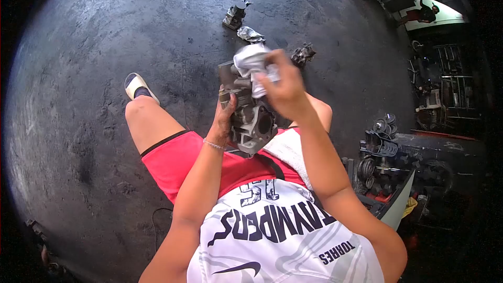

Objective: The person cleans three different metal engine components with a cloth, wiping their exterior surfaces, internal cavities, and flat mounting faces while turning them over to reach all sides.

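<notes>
Concurrently, the left hand (223, 117) curled its fingers around a metal housing (254, 128) at frame centre; the right hand (288, 88) pinched white cloth (249, 60) over it. Lower right, an open container (400, 202) held dark parts (367, 167).

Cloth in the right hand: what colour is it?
The cloth is mostly white, though blurred; the head view shows it best.

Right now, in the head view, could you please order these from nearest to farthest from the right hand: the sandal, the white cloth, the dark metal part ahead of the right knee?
1. White cloth: held in the right hand.
2. Dark metal part: on the floor, ahead and slightly right.
3. Sandal: well over on the left side.
</notes>
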`<state>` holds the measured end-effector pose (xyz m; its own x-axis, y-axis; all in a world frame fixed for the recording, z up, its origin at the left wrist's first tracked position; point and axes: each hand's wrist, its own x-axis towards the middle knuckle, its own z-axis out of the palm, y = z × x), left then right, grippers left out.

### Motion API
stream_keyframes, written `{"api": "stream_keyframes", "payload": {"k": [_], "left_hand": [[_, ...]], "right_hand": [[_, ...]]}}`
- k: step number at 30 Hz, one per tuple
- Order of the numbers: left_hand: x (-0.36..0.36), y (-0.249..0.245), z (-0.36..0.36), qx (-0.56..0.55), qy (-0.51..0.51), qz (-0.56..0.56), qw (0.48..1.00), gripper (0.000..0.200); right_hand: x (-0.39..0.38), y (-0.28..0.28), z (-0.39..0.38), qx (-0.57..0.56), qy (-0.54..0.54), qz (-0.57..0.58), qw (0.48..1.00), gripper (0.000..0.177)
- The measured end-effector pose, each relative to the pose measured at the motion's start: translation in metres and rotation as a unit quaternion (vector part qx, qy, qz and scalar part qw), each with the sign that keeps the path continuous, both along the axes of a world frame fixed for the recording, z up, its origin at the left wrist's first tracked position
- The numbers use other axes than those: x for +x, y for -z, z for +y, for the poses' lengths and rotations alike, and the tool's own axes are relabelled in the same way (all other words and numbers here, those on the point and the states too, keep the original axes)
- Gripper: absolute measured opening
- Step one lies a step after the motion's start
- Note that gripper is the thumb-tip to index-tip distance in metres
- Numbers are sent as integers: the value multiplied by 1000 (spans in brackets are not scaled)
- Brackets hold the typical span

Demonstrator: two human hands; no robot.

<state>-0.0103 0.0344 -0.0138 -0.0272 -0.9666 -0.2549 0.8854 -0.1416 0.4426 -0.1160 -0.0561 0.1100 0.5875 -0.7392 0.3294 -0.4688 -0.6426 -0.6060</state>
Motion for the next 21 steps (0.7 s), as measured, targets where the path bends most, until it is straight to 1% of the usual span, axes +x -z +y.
{"api": "stream_keyframes", "payload": {"k": [1, 2, 3, 4, 5, 6, 7, 8, 9, 11, 12, 14, 15, 16, 17, 18, 19, 21], "left_hand": [[-1, 0, 1, -13, -4, -35, 999, 66], [-1, 0, 2, -27, -8, -71, 997, 67], [-3, 6, 1, -24, -10, -70, 997, 67], [-7, 14, -1, -30, -29, -54, 998, 69], [-7, 18, -1, -36, -47, -39, 997, 71], [0, 8, 2, -29, -30, -126, 991, 75], [1, 7, 3, -27, -33, -128, 991, 75], [1, 6, 1, -29, -40, -201, 978, 76], [1, 2, -1, -31, -44, -273, 961, 78], [4, -5, -3, -46, -31, -287, 956, 76], [3, -6, -3, -35, -30, -293, 955, 76], [4, -9, -3, -24, -33, -299, 953, 76], [5, -11, -4, -23, -36, -311, 949, 75], [5, -11, -2, -22, -36, -322, 946, 74], [4, -8, -1, -18, -33, -320, 947, 74], [3, -6, -2, -21, -32, -320, 947, 73], [3, -5, -4, -25, -30, -322, 946, 72], [3, -10, -5, -27, -33, -302, 952, 72]], "right_hand": [[17, 4, 10, 32, -14, -8, 999, 26], [26, 5, 18, 34, -14, -6, 999, 26], [33, 6, 27, -44, -4, 98, 994, 33], [39, 5, 31, -122, 3, 200, 972, 40], [43, -2, 30, -119, -1, 198, 973, 40], [44, -12, 26, -58, 7, 251, 966, 39], [44, -17, 19, 3, 14, 303, 953, 38], [42, -12, 7, 3, 53, 283, 958, 38], [38, -9, -6, 2, 54, 283, 958, 38], [26, -4, -29, 131, 56, 162, 976, 34], [20, -1, -37, 129, 56, 165, 976, 34], [18, -3, -45, 82, 111, 103, 985, 26], [19, -8, -45, 81, 107, 104, 985, 26], [18, -13, -41, 26, 135, 21, 990, 22], [20, -19, -35, -28, 164, -62, 984, 19], [21, -20, -31, -76, 151, -139, 976, 12], [22, -23, -29, -75, 153, -138, 976, 12], [25, -28, -24, -169, 155, -187, 955, 11]]}}
